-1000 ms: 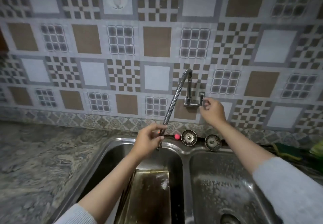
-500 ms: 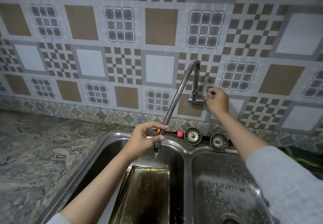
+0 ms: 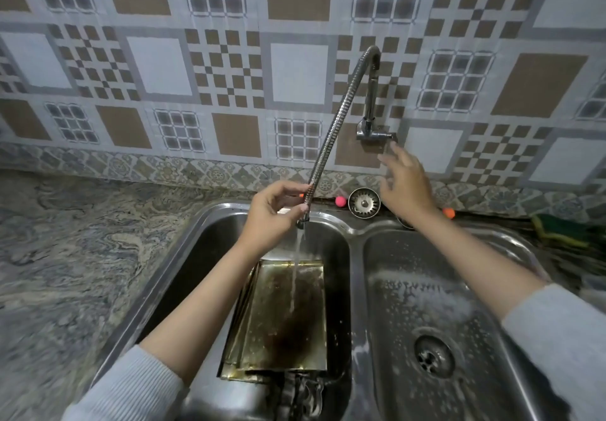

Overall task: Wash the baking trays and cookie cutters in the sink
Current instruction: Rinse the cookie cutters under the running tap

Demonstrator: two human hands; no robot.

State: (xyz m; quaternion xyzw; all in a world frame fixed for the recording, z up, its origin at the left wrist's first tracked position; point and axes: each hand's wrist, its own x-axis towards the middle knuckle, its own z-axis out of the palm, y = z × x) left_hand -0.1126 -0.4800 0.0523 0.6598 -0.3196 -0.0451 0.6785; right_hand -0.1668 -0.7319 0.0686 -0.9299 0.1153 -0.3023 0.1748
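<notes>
A stack of dirty, browned baking trays [image 3: 282,315] lies in the left basin of the steel double sink [image 3: 355,233]. Dark metal shapes [image 3: 305,388], perhaps cookie cutters, sit below the trays. My left hand [image 3: 272,214] grips the lower end of the flexible tap hose [image 3: 331,131]. Water [image 3: 296,256] runs from the nozzle onto the top tray. My right hand [image 3: 405,184] hovers with spread fingers just below the tap valve [image 3: 375,133], not touching it.
The right basin has a soapy film and an open drain [image 3: 433,356]. A strainer plug [image 3: 364,202] and small pink [image 3: 340,201] and orange [image 3: 448,213] balls sit on the back ledge. A green-yellow sponge [image 3: 557,233] lies at the right. Marbled counter [image 3: 65,256] extends left.
My right hand has let go of the tap valve and dropped away with fingers spread. Water now flows onto the trays. The view has tilted down over the sink.
</notes>
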